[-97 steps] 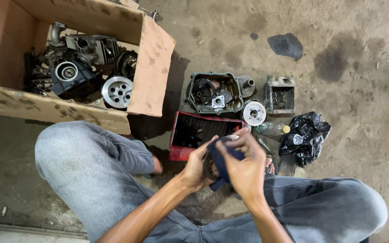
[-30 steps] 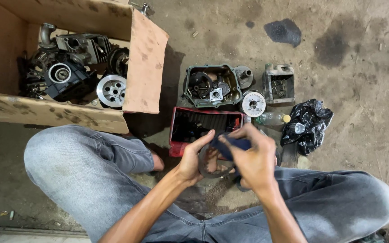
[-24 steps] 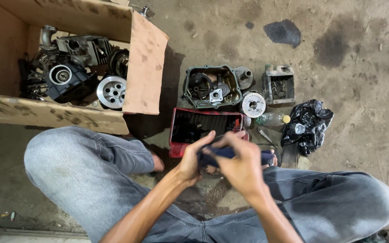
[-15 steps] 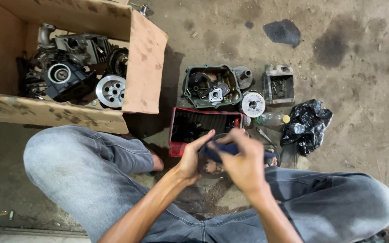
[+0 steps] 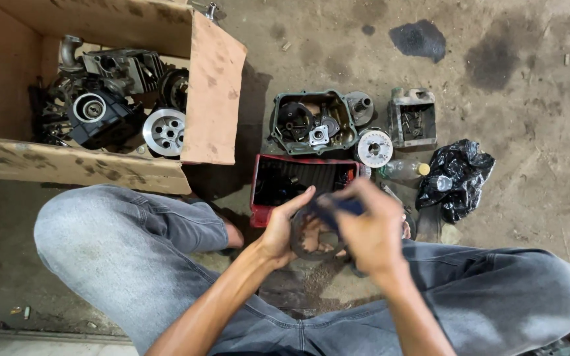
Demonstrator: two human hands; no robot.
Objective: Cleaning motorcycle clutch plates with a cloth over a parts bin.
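The right hand (image 5: 371,227) had swung back left over the dark ring-shaped metal part (image 5: 308,237), rubbing it with a gripped dark blue cloth (image 5: 338,206); the left hand (image 5: 285,227) clasped the ring above the lap. The red plastic tray (image 5: 258,198) sat just beyond, with bare concrete floor (image 5: 529,79) farther out.

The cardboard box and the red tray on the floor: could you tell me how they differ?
The cardboard box is brown, much larger and lies away from the hands, at the upper left; the red tray is small, shallow and sits just in front of the left hand. The cardboard box holds bulky engine parts and a pale metal wheel; what lies in the red tray is dark and hard to make out. Both are open-topped and rest on the stained concrete floor.
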